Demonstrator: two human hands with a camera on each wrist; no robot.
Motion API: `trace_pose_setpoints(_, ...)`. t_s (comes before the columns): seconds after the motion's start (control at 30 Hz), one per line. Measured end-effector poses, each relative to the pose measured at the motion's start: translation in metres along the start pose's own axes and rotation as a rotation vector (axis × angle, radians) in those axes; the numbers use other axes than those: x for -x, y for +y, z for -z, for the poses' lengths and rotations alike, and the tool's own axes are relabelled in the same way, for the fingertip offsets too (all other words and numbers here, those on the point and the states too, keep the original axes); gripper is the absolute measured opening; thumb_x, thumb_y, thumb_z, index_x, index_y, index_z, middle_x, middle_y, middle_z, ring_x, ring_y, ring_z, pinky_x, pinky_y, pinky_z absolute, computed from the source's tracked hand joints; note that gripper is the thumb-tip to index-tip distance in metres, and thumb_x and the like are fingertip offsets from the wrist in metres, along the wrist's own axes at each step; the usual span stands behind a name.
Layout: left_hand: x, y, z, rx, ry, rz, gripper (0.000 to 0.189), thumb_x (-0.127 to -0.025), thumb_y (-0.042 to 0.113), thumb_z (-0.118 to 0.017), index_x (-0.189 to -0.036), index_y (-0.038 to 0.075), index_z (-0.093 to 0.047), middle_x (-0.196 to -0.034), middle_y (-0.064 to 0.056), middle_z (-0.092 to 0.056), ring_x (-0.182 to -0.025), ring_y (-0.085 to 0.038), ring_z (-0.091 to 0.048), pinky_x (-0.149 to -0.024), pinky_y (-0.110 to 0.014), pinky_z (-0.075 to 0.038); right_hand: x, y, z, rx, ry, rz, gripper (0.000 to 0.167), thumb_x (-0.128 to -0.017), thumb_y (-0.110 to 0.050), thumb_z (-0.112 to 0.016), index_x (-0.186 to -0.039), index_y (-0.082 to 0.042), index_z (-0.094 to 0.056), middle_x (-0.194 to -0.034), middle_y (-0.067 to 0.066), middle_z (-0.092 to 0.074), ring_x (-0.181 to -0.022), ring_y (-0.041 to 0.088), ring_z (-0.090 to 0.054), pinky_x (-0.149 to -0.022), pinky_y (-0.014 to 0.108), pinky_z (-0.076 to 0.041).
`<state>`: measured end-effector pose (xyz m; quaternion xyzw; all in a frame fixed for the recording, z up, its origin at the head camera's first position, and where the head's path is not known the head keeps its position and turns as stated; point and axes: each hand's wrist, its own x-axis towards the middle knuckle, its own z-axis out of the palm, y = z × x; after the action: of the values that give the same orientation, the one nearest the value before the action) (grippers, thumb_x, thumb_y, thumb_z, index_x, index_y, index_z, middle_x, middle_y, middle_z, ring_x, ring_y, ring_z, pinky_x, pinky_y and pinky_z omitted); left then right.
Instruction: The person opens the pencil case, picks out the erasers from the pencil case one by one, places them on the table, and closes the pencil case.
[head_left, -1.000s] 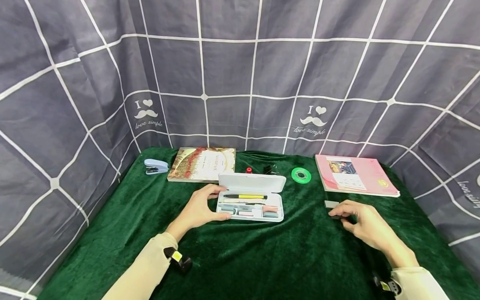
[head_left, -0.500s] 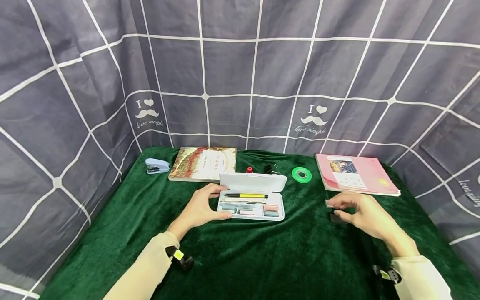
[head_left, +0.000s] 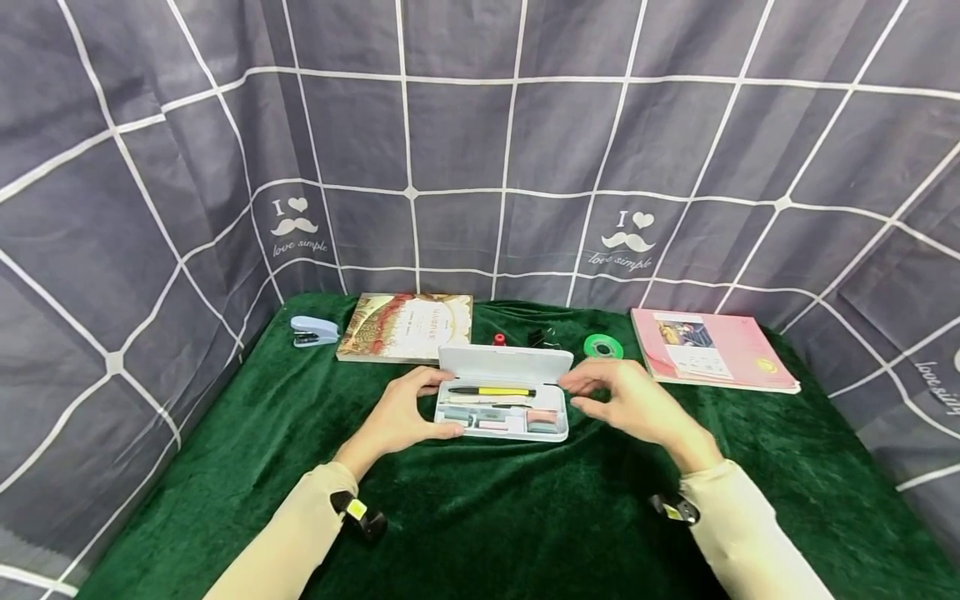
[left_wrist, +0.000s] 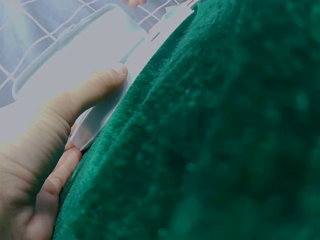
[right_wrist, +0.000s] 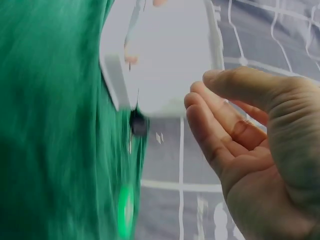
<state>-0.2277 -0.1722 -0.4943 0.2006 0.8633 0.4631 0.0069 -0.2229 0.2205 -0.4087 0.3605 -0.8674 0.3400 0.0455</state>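
Now, the R hand point(head_left: 637, 400) is hovering at the R end of the white pencil case point(head_left: 510, 435), having just come over from the green cloth point(head_left: 480, 517) near the pink book point(head_left: 750, 342), where it was pinching a small pale block a sec ago. Its thumb and fingertips are sitting near each other w/ a gap showing, but no block is showing from here, so can't tell if it's pinching anything. Also can't tell if it's touching the case or just beside it. Meanwhile the L hand point(head_left: 396, 417) isn't budging: it's gripping the L end, thumb on the front edge, fingers at the far corner. Case is lying mid-cloth, lid point(head_left: 505, 365) up, yellow-black pen point(head_left: 498, 392) inside. Prob. the work's shifting to the case itself, w/ the other hand steadying it, imo.
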Motion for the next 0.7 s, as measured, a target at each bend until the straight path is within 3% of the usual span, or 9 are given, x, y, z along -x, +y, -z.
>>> trace_pose_setpoints(0.27,-0.001,0.0,-0.003,0.002,-0.008,-0.017,0.081,-0.081,0.039,-0.103,-0.15,0.017,-0.068,-0.148,-0.006,-0.066,-0.133,-0.032,-0.07,-0.115,-0.05,-0.058,-0.016,-0.004,-0.031,0.03,-0.141,0.012,0.026,-0.096,0.006,-0.082,-0.119,-0.005,-0.083,-0.108,0.002,-0.078,-0.096,0.015,-0.076,-0.086,0.043,-0.068)
trace_pose_setpoints(0.53,0.0,0.0,-0.001,0.007,-0.008,0.006,0.081,-0.08,0.04,-0.104,-0.149,0.02,-0.068,-0.149,-0.004,-0.066,-0.135,-0.03,-0.069,-0.117,-0.05,-0.057,-0.018,-0.002,-0.041,0.05,-0.153,0.065,0.029,-0.094,0.008,-0.084,-0.112,-0.015,-0.087,-0.104,-0.005,-0.077,-0.09,0.009,-0.069,-0.079,0.034,-0.063)
trace_pose_setpoints(0.7,0.001,0.001,0.001,0.003,0.002,-0.008,0.08,-0.081,0.041,-0.103,-0.149,0.018,-0.068,-0.148,-0.007,-0.067,-0.133,-0.033,-0.07,-0.115,-0.053,-0.058,-0.021,-0.004,-0.043,0.052,-0.159,0.056,0.031,-0.093,0.01,-0.083,-0.113,-0.013,-0.087,-0.102,-0.005,-0.076,-0.09,0.008,-0.07,-0.079,0.032,-0.064)
